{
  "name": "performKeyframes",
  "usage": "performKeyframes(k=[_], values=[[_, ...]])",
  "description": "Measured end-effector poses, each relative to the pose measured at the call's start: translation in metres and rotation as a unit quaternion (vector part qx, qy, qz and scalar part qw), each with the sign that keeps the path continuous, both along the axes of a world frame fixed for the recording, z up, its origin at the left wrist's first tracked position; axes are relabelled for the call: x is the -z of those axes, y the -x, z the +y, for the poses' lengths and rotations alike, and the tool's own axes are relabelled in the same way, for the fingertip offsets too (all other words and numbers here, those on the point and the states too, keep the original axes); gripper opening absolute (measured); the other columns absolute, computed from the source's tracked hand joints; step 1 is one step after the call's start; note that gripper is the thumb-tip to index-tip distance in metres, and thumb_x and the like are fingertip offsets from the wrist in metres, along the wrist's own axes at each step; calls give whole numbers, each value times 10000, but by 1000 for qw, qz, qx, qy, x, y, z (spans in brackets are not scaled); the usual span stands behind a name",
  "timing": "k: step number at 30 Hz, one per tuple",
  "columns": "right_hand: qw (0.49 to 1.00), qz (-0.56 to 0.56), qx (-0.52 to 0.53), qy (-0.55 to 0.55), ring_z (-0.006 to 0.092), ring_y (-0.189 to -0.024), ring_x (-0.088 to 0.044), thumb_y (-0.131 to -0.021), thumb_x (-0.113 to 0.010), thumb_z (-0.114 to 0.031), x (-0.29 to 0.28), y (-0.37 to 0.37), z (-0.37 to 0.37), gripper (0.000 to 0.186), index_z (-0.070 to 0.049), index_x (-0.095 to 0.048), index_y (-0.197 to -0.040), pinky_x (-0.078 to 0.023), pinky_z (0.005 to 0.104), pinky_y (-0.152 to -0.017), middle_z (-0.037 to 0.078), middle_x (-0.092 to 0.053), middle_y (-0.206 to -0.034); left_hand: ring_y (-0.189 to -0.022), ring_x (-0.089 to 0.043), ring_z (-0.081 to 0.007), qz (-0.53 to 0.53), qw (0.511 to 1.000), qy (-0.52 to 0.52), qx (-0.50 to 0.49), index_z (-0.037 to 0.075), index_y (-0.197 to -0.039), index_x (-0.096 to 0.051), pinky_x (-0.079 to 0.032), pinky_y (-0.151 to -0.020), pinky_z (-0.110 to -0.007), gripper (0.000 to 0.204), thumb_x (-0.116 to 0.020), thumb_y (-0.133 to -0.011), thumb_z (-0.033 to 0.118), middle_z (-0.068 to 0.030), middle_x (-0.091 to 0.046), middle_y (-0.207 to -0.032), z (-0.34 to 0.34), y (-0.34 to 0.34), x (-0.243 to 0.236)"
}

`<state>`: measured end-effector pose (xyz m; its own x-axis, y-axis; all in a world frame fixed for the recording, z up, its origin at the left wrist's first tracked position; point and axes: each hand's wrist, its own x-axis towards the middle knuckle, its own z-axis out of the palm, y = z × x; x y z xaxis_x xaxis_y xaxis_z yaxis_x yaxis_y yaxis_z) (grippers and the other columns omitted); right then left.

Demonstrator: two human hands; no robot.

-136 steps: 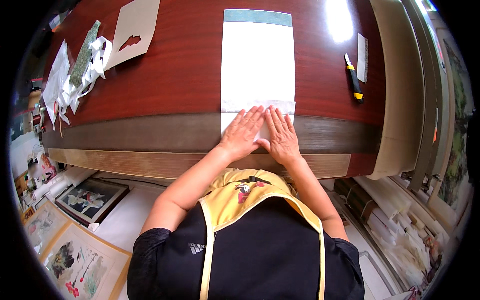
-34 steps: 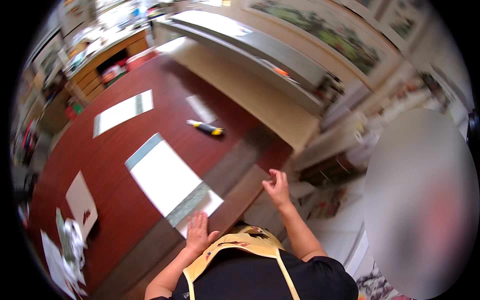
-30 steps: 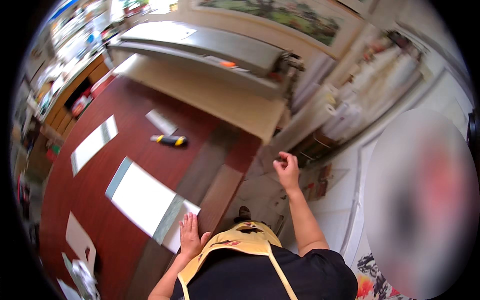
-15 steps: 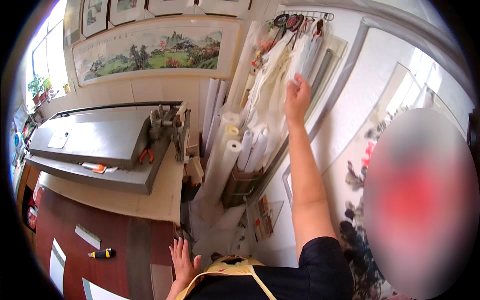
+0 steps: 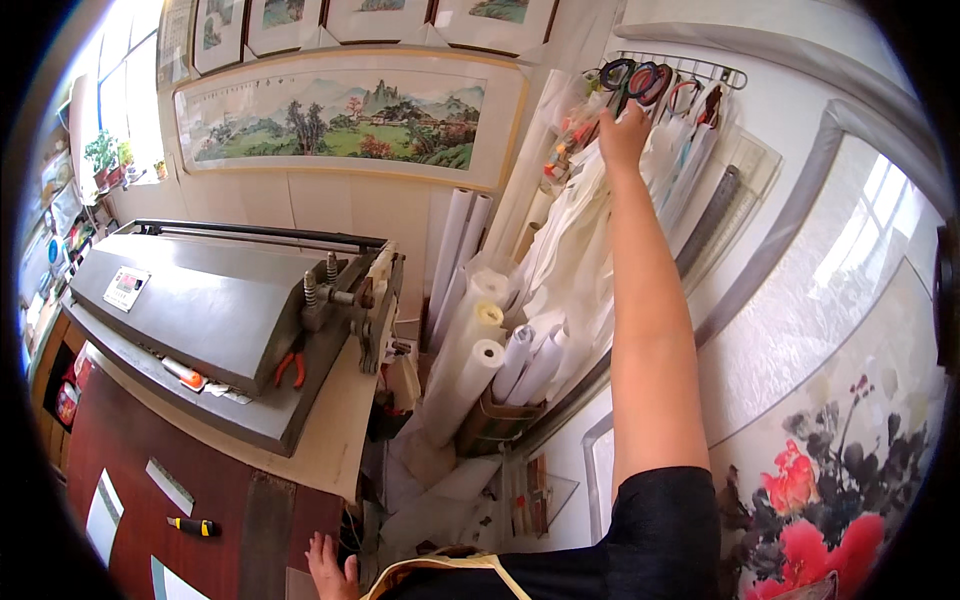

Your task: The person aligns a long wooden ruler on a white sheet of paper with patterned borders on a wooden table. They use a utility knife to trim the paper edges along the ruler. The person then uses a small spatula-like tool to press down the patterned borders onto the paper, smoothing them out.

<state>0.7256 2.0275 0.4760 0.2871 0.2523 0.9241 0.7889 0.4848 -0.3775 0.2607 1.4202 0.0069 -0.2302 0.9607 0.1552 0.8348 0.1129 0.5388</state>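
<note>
My right hand [image 5: 624, 137] is stretched up to the wire rack on the wall, its thumb and forefinger apart just below the hanging scissors. One pair of scissors [image 5: 616, 74] has dark handles; beside it hangs another pair [image 5: 648, 83] with dark and reddish handles. Whether the fingertips touch them cannot be made out. Long white strips [image 5: 570, 235] hang beneath, partly behind my forearm. Low in the picture, my left hand [image 5: 332, 570] is open with fingers spread, by the right edge of the dark red table [image 5: 225, 470]. It holds nothing.
A large grey machine [image 5: 200, 310] stands at the left, with red-handled pliers [image 5: 291, 368] on it. On the table lie a yellow-and-black utility knife [image 5: 194, 526] and pale strips [image 5: 170, 486]. Paper rolls [image 5: 470, 375] stand in the corner. A flower painting [image 5: 820, 490] is at right.
My right hand has risen from beside the hanging strips to just under the scissors handles. The view has shifted, and my left hand now appears lower and farther left.
</note>
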Motion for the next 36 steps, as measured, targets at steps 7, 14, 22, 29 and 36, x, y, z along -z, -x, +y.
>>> performKeyframes(k=[7, 14, 22, 29, 36], values=[[997, -8, 54, 45, 493, -1500, -210, -843, -708, -310, -56, -27, 71, 749, 113, -483, -1420, -249, 471, -1235, 426, -320, -1521, -1355, -464, -492, 28, 999, -4, -37, 4, -1453, -510, -414, -1117, -541, 561, -670, -986, 271, -287, -480, -1502, 5, 22, -5], [985, 62, 123, 101, 530, -1491, -208, -852, -679, -264, -83, -40, 111, 726, 206, -447, -1354, -224, 464, -1252, 459, -361, -1486, -1301, -499, -521, 30, 998, -56, -17, 24, -1415, -535, -469, -1068, -552, 517, -695, -974, 241, -332, -482, -1450, 0, 35, 13], [996, 58, -59, -12, 429, -1231, -569, -952, -629, -212, -100, -71, 126, 445, 133, -624, -1232, -474, 458, -1049, 327, -610, -1277, -1283, -554, -461, -62, 996, -69, 10, 123, -1429, -550, -513, -965, -638, 438, -658, -1004, 130, -270, -532, -1399, -8, 42, 75], [810, 52, -583, -19, 208, -1108, -698, -1096, -466, -114, -36, 126, -20, 316, -10, -618, -1352, -549, 343, -1002, 107, -631, -1329, -1216, -563, -434, -122, 992, -2, -27, -28, -1345, -567, -465, -1038, -454, 412, -641, -992, 172, -242, -583, -1324, 72, -1, -78], [702, -355, -612, 73, 273, -931, -713, -934, -721, -22, 233, 293, -258, 425, -37, -626, -1348, -563, 383, -787, 149, -660, -1336, -1286, -581, -223, -670, 725, -158, 18, 30, -1488, -481, -413, -1126, -412, 752, -295, -1077, 631, -158, -621, -1374, 134, 15, -176]])
